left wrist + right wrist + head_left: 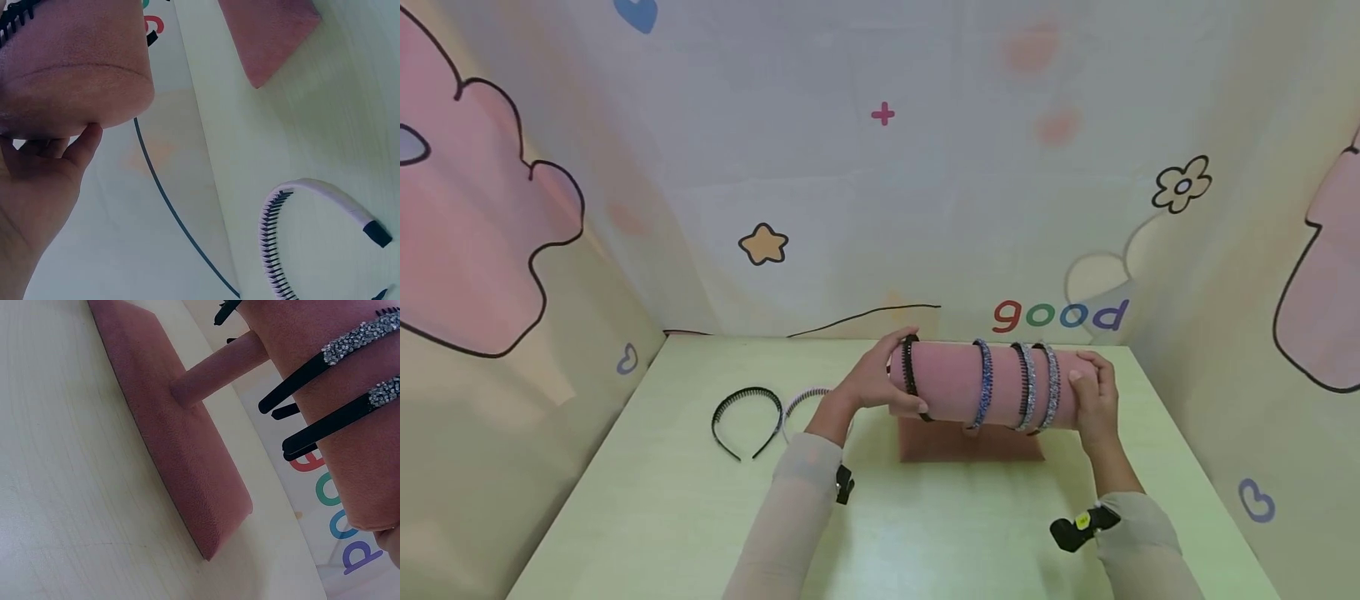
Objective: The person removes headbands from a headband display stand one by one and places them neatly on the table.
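A pink headband stand has a thick horizontal roll [951, 375] joined by a short post [219, 369] to a flat base [181, 437]. My left hand [872, 375] grips the roll's left end, thumb in front, beside a black headband [909, 375]. At the right end my right hand [1096, 400] holds the roll, thumb toward me; only a sliver of it shows in the right wrist view. Between the hands, a blue glittery headband [983, 383] and two silver glittery headbands [1028, 387] [381, 394] sit round the roll.
A black toothed headband [747, 392] lies on the pale table [685, 517] at the left. Next to it lies a pale lilac headband [269, 237], partly behind my left arm in the head view. A printed cloth backdrop [850, 183] rises behind the table.
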Action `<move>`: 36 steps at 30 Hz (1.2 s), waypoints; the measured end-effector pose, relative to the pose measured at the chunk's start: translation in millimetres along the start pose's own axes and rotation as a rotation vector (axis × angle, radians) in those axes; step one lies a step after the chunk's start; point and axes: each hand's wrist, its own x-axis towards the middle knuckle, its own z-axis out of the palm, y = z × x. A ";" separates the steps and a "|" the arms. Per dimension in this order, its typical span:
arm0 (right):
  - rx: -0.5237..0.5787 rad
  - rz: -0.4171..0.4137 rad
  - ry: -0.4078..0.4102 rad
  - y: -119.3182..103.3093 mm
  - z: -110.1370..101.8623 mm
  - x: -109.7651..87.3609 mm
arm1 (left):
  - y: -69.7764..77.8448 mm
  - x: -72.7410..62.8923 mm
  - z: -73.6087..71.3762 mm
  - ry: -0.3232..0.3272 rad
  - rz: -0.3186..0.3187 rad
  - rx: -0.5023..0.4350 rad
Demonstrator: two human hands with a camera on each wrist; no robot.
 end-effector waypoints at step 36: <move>0.010 0.034 0.005 1.4 -0.2 0.1 | -10.2 -3.3 -3.1 -0.065 0.038 -0.164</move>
